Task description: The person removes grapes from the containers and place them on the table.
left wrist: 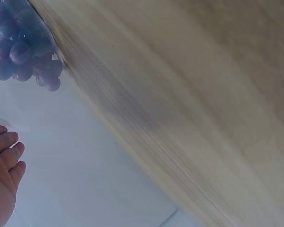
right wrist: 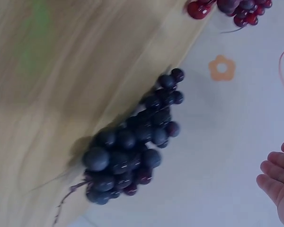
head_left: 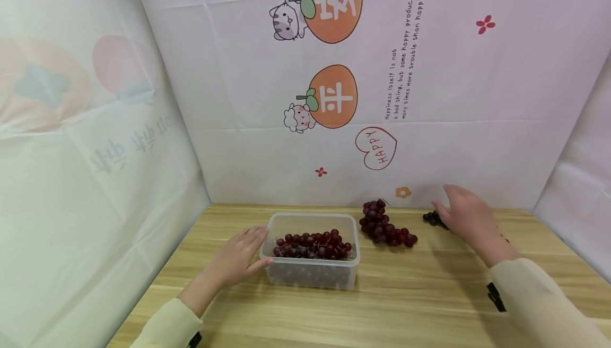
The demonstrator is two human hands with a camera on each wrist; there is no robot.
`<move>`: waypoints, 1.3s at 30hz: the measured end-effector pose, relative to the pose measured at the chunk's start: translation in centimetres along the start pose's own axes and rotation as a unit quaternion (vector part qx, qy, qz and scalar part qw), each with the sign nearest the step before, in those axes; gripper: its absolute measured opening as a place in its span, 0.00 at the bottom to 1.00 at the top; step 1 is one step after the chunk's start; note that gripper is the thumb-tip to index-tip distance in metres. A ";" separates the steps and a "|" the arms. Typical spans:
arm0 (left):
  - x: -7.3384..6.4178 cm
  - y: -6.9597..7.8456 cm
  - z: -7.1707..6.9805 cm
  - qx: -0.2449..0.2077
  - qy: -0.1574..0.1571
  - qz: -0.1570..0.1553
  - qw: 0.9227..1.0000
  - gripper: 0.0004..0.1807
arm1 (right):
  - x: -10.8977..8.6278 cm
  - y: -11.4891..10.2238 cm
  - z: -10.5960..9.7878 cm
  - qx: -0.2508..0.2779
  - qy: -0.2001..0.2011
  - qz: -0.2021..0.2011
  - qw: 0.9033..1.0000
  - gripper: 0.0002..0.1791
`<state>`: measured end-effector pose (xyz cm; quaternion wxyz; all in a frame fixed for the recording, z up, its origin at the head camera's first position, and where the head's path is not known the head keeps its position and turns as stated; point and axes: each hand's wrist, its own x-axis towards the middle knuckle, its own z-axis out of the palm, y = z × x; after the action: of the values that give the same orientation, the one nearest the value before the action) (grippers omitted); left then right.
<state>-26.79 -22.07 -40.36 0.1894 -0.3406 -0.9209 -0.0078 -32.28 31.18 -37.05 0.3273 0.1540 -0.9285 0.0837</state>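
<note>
A clear plastic container (head_left: 312,279) holding red grapes (head_left: 315,245) stands on the table. My left hand (head_left: 241,255) rests against its left side, fingers extended along the rim and thumb near the front corner. In the left wrist view, that hand's fingers (left wrist: 7,146) show at the left edge, below grapes (left wrist: 23,52) seen through the plastic. Over to the right, my right hand (head_left: 470,218) is above a bunch of dark grapes (head_left: 433,219), partly hiding it. The right wrist view shows this whole dark bunch (right wrist: 132,146), with the fingers (right wrist: 274,172) extended and apart from it.
Between the container and the dark bunch lies another bunch of red grapes (head_left: 384,228). The wooden table (head_left: 382,305) ends at a white printed cloth (head_left: 267,167) behind, and more white cloth (head_left: 95,205) hangs on the left.
</note>
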 end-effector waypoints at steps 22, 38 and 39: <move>0.0 -0.3 0.2 0.017 0.018 0.018 1.000 0.42 | 3.9 -9.1 0.6 0.037 0.112 -0.183 0.976 0.29; 0.1 -0.4 0.5 0.012 0.022 0.015 1.000 0.42 | 5.2 -14.8 1.7 0.060 0.073 -0.252 0.963 0.29; 0.2 -0.4 0.5 0.013 0.022 0.016 1.000 0.42 | 5.2 -15.1 1.8 0.062 0.069 -0.256 0.962 0.28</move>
<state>-27.30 -22.21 -40.69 0.2139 -0.3521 -0.9112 0.0002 -32.02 15.38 -34.30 0.3907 0.4006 -0.8262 0.0651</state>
